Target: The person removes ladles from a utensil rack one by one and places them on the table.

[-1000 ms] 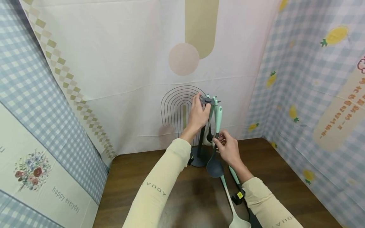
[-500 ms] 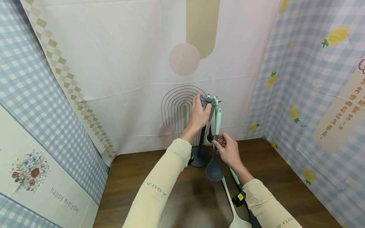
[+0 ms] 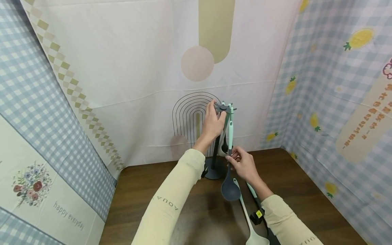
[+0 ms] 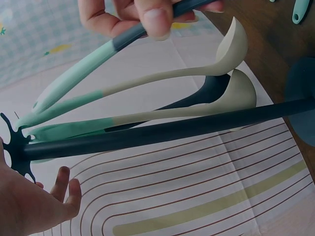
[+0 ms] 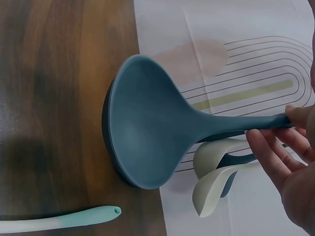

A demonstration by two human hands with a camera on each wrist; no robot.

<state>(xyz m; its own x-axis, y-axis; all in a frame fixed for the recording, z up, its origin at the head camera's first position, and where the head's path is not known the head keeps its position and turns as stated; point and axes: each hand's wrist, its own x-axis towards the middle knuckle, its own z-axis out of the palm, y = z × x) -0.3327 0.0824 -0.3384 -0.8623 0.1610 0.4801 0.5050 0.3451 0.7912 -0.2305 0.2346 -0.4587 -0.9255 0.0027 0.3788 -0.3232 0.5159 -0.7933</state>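
**Ladle at the utensil stand**

The left hand (image 3: 212,124) grips the hook ring at the top of the stand (image 3: 216,160), apparently to steady it. The right hand (image 3: 243,165) pinches the dark shaft of the ladle (image 3: 230,189), whose mint handle reaches up to the hooks (whether it already hangs there cannot be told). More spoons (image 5: 216,184) hang behind; others lie on the table (image 3: 137,204). Both sleeves read "AQUA"; the left curtain reads "happy everyday".

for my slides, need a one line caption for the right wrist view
Right hand pinches the dark ladle by its handle above the wooden table.
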